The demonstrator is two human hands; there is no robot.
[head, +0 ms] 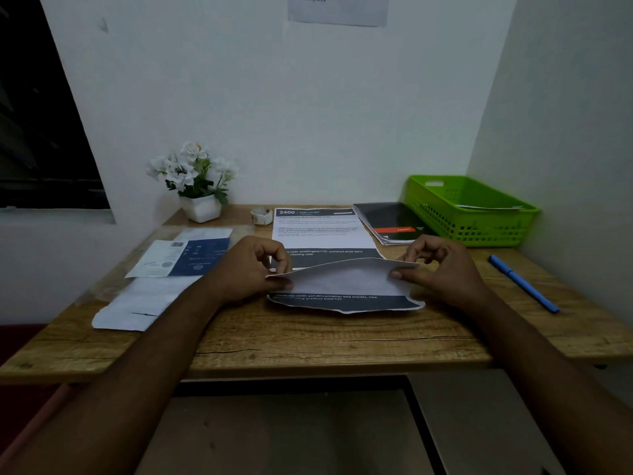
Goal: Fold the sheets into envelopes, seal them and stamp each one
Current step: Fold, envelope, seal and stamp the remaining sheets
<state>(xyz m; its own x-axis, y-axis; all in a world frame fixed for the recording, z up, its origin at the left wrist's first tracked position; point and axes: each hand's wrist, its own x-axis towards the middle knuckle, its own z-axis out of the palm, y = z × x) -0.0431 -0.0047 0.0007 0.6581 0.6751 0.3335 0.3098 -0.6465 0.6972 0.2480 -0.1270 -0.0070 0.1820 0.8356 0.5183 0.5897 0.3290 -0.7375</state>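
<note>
One printed sheet lies at the centre of the wooden tabletop, its near edge lifted and curled back toward the far end, white underside showing. Two hands grip that raised flap: left hand pinches its left corner between thumb and fingers, right hand pinches its right corner the same way. Left of the sheet, three overlapping papers: one blue-and-white leaflet, one pale sheet behind it, one long white slip nearer the tabletop edge. One small tape roll sits beside the sheet's far left corner. One potted white flower stands at far left. One dark booklet lies right of the sheet, touching one green basket that holds paper. One blue pen lies at the right.
</note>
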